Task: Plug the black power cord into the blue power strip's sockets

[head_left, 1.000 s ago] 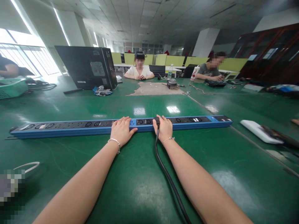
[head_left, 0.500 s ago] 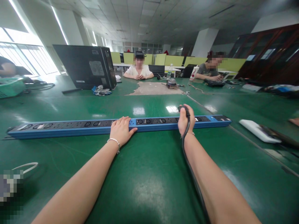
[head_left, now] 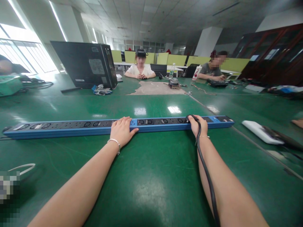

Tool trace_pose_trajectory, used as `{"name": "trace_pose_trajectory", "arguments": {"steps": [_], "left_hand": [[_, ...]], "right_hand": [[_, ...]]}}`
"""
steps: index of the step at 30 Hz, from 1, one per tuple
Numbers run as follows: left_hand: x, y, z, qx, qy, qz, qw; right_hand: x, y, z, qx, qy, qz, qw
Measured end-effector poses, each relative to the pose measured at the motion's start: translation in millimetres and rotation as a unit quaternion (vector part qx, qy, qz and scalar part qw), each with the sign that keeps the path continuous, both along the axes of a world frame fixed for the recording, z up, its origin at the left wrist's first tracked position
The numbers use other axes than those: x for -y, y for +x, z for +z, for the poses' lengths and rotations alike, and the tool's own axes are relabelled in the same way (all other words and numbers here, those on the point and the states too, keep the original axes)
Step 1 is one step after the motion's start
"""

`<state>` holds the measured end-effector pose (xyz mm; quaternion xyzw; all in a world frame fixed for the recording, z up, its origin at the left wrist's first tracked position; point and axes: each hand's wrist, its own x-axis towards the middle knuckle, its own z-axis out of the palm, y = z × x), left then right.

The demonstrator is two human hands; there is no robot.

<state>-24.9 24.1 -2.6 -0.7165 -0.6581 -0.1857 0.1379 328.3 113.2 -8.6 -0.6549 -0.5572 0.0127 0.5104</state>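
A long blue power strip [head_left: 163,128] with a row of black sockets lies across the green table in front of me. My left hand [head_left: 121,128] holds it near the middle, fingers laid over the top and thumb along the front side. Toward the strip's right part, my right hand [head_left: 198,125] is closed round the black plug [head_left: 188,118] of a power cord [head_left: 205,168]. The plug is at the socket row; most of it is hidden by my fingers, and I cannot tell whether it sits in a socket. From there the cord runs down over my right forearm.
Behind the strip stand a black computer case [head_left: 82,64] and a pair of gloves [head_left: 101,90]. A white object [head_left: 259,131] lies to the right. Two people sit across the table [head_left: 151,176], with a bottle [head_left: 172,72] between them. At far left is a green basket [head_left: 9,85].
My right hand has moved right and down with the plug, from above the strip onto its socket row. My left hand stays on the strip.
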Motion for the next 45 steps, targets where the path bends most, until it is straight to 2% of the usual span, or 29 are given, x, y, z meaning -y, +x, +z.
{"name": "trace_pose_trajectory", "arguments": {"steps": [6, 14, 22, 25, 28, 30, 34, 36, 41, 45], "left_hand": [[-0.5, 0.1, 0.2, -0.001, -0.002, 0.002, 1.0], [-1.3, -0.6, -2.1, -0.005, -0.001, 0.005, 1.0], [-0.7, -0.9, -1.0, -0.001, -0.006, 0.004, 1.0], [-0.6, -0.9, -0.6, 0.001, -0.007, 0.004, 1.0], [-0.4, -0.7, -0.4, -0.002, -0.008, 0.008, 1.0], [-0.1, -0.6, -0.1, -0.005, -0.006, 0.007, 1.0], [0.1, -0.2, 0.8, -0.003, -0.007, 0.006, 1.0], [0.1, 0.0, 1.1, -0.001, -0.009, 0.007, 1.0], [0.9, 0.4, 1.1, -0.004, -0.007, 0.008, 1.0], [1.1, 0.5, 1.1, -0.01, -0.004, 0.005, 1.0]], "right_hand": [[5.9, -7.5, 0.1, 0.045, -0.022, -0.025, 0.998], [17.1, -12.5, -9.5, 0.124, -0.038, -0.056, 0.99], [18.3, -13.1, -15.5, 0.124, -0.038, -0.05, 0.99], [13.4, -11.1, -10.0, 0.095, 0.005, -0.027, 0.995], [7.6, 2.9, 0.1, -0.014, 0.122, -0.051, 0.991], [3.7, 21.3, 3.5, -0.083, 0.195, -0.083, 0.974], [-4.7, 66.0, -4.8, -0.127, 0.225, -0.104, 0.96], [-8.7, 82.1, -11.0, -0.11, 0.199, -0.108, 0.968], [-14.9, 96.0, -11.9, -0.043, 0.056, -0.091, 0.993], [-18.4, 98.4, -10.2, -0.013, 0.018, -0.093, 0.995]]}}
